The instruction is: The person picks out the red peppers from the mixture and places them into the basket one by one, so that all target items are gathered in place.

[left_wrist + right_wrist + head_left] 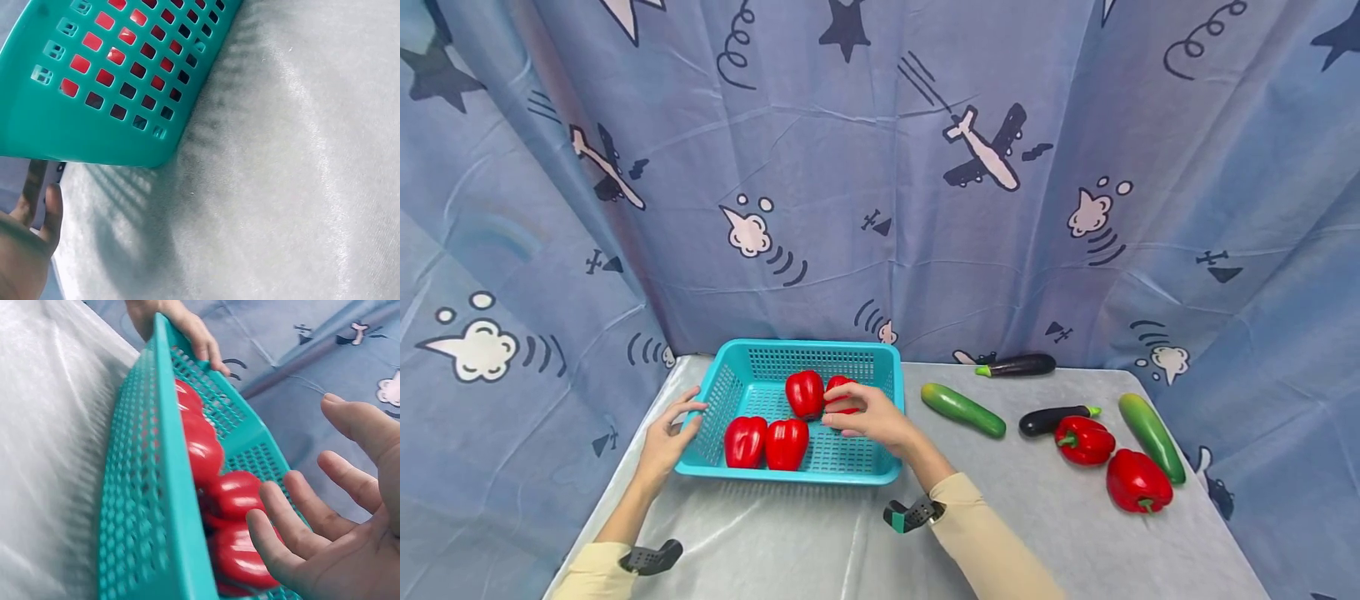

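Note:
A turquoise plastic basket (805, 343) with perforated walls holds several red bell peppers (787, 444). My left hand (659, 446) is at the basket's left rim, its fingers over the edge and the thumb apart from it. In the left wrist view, the basket wall hides part of a finger. Over the right part of the basket, my right hand (876, 414) has its fingers spread and slightly bent, with nothing held. Just beside its fingertips lies a bell pepper (838, 384), partly covered by the hand in the head view.
Right of the basket lie a green cucumber-like vegetable (962, 409), two dark eggplants (1021, 366), two more red peppers (1138, 481) and another green vegetable (1152, 437). A light cloth covers the table (775, 542). A blue patterned curtain (865, 167) hangs behind.

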The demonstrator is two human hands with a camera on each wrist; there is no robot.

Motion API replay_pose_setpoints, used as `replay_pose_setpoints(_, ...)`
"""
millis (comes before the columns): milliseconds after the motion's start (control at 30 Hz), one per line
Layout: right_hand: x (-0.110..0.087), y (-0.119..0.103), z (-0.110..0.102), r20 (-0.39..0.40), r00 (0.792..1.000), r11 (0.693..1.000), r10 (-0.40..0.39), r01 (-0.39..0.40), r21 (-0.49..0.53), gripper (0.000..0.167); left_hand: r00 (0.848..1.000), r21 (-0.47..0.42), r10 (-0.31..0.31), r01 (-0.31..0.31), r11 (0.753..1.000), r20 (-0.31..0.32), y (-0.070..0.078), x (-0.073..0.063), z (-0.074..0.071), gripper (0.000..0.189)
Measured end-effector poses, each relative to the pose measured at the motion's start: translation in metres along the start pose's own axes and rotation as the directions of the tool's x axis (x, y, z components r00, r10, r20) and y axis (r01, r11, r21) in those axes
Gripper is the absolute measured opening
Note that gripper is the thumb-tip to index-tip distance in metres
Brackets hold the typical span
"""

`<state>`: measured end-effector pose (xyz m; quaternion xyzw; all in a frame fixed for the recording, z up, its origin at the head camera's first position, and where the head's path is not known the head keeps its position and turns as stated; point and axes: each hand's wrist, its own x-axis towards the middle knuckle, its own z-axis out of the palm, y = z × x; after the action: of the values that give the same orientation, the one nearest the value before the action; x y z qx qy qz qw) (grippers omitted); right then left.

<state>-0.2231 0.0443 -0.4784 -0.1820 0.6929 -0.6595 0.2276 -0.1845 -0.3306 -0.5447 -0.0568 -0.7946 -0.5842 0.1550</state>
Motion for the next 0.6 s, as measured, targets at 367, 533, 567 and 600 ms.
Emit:
replay_pose_setpoints(367, -0.032, 0.000, -0.040, -0.064, 0.997, 0.998, -0.053, 0.055, 0.024, 0.039, 1.000, 0.017, 0.010, -0.010, 1.000, -0.003, -0.002, 0.001, -0.001, 0.023)
replay_pose_setpoints(533, -0.049, -0.001, -0.058, -0.087, 0.992, 0.996, -0.086, 0.089, 0.031, 0.038, 1.000, 0.038, 0.008, -0.007, 0.999, -0.008, -0.001, 0.001, 0.000, 0.023)
replay_pose_setpoints(567, -0.052, -0.001, -0.062, -0.092, 0.992, 0.995, -0.089, 0.093, 0.033, 0.038, 1.000, 0.040, 0.009, -0.009, 0.999, -0.010, -0.001, 0.000, 0.000, 0.023)
replay_pose_setpoints(600, -0.055, 0.000, -0.067, -0.098, 0.991, 0.995, -0.092, 0.095, 0.033, 0.040, 1.000, 0.042, 0.008, -0.007, 0.999, -0.014, 0.000, 0.000, 0.001, 0.023)
